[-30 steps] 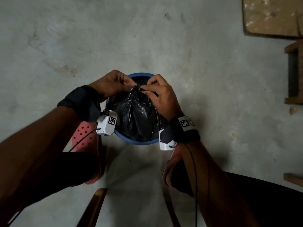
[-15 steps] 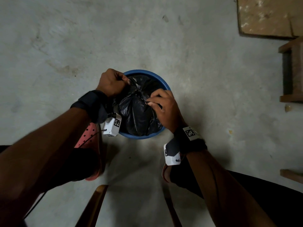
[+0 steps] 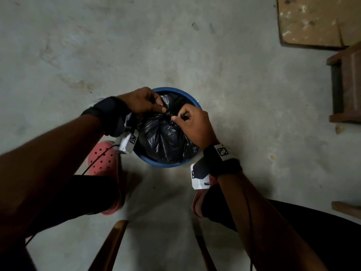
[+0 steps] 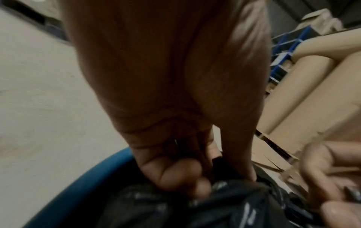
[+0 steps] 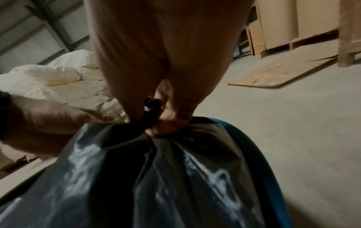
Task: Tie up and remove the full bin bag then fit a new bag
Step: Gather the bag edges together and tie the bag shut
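A full black bin bag (image 3: pixel 164 141) sits in a round blue bin (image 3: pixel 156 162) on the concrete floor between my feet. Its top is gathered into a neck at the far side of the bin. My left hand (image 3: pixel 143 102) pinches a twisted end of the bag at that neck, with fingers curled round the plastic (image 4: pixel 218 163). My right hand (image 3: pixel 190 119) grips the other end, a black strand (image 5: pixel 151 111) running up through its curled fingers. The two hands almost touch over the bag (image 5: pixel 156 177). No new bag is in sight.
My pink clogs (image 3: pixel 101 159) stand either side of the bin. A wooden chair frame (image 3: pixel 109 249) is just behind me. Flat cardboard (image 3: pixel 310 20) lies at the far right beside a wooden stand (image 3: pixel 347 85). White sacks (image 5: pixel 58 77) are piled to the left.
The hands have come back together at the bag's neck, the right one moving up and the left one inward. The gathered top looks tighter than before.
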Motion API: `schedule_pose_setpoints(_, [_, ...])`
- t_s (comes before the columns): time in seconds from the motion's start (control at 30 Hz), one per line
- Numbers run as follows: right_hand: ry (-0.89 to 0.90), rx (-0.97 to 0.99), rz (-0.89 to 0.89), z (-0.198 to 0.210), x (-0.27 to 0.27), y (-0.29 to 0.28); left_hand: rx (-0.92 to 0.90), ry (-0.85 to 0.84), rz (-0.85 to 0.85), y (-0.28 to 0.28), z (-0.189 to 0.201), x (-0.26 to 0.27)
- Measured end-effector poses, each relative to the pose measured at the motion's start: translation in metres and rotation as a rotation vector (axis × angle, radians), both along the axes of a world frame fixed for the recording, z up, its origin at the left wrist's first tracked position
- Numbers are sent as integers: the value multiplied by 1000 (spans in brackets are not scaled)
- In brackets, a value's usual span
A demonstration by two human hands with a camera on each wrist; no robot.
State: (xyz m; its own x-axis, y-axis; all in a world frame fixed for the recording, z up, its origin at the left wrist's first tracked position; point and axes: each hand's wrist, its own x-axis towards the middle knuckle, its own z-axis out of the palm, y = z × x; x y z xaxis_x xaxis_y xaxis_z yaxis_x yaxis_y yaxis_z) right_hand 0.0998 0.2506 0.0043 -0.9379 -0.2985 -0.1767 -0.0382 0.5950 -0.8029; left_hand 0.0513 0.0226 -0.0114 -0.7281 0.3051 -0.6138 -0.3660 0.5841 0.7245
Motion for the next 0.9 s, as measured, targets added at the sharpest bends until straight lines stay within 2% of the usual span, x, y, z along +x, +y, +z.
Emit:
schedule_pose_setpoints(0.07, [-24,69,55,-1,-1,1,-55,-107,-121,2,3,-8])
schedule_pose_setpoints(0.13, [-43,159,133,1,-3,0,-177,-101,-350,8,12,-13])
schedule_pose_setpoints(0.23, [-12,341,295,8,-9,-6,-340,56,-724,16,28,-13])
schedule_pose_setpoints(0.3, [65,471,397,13,-14,-10,-404,196,-820,8,32,-12])
schedule_pose_setpoints(0.33, [113,521,427,14,-16,-9,-419,286,-814,0,32,-12])
schedule_pose_setpoints(0.4, [207,553,447,13,-20,-2,-366,432,-685,-20,29,-10])
schedule_pose_setpoints(0.47, [285,462,436,6,-16,6,-288,515,-554,-34,23,-3])
schedule_pose_setpoints(0.6, [153,187,300,-14,-2,19,-273,687,-513,-40,12,14])
schedule_pose_setpoints(0.8, [125,158,313,-30,18,34,-279,710,-473,-51,-12,43])
schedule_pose_setpoints(0.9, [98,143,280,-29,13,36,-260,683,-419,-48,-9,42])
